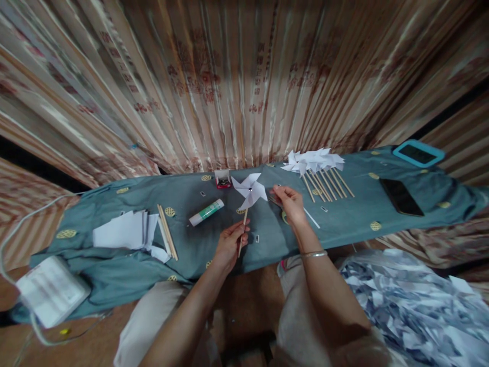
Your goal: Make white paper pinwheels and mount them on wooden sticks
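A white paper pinwheel (250,189) with a dark pin head at its centre stands on a thin wooden stick. My left hand (231,242) is closed around the lower part of that stick. Just right of the blades, my right hand (289,200) has its fingers pinched together; what they hold, if anything, is too small to make out. Partly hidden under this hand lies a small yellow-green round thing (284,217), and a narrow white strip (312,218) is beside the wrist. Behind the pinwheel sits a small red box (222,180) with dark bits inside.
A glue stick (206,212) lies left of centre on the green cloth (267,255). Farther left are paper sheets (122,230), loose sticks (168,232) and a white pack (53,290). Several pinwheels (315,160), a phone (401,197) and a blue-framed device (418,153) lie right; paper scraps (416,306) fill a bag below.
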Demonstrator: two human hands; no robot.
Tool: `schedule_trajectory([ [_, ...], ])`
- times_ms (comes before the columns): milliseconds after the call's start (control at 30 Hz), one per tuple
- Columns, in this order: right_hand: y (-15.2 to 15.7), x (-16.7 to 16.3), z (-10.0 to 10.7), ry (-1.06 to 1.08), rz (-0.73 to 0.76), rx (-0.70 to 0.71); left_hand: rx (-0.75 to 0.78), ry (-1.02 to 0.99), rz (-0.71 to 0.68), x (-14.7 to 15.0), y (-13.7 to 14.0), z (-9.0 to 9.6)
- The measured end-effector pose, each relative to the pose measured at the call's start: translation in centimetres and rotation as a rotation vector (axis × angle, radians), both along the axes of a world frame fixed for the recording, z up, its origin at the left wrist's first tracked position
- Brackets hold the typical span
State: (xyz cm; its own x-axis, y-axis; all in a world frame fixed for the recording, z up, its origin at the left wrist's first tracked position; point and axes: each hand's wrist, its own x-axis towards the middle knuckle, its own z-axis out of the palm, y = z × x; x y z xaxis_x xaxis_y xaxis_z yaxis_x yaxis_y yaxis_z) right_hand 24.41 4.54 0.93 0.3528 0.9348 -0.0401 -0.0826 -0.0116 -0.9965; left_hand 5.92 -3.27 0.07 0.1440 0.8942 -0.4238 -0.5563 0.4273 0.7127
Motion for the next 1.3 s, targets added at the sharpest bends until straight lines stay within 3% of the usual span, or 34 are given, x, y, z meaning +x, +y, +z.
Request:
schedule_trajectory([
  [233,0.7,-0.5,-0.9,0.148,0.162,-0.081,0.008,0.026,-0.059,0.2,-0.4,-0.2],
  [833,-0.3,-1.7,0.3,0.312,0.171,-0.142,0.021,0.025,0.018,0.2,-0.1,-0.6],
  [1300,-0.8,-2.5,0.4,0.271,0.190,-0.174,0.038,0.011,0.043,0.0,0.1,-1.0],
])
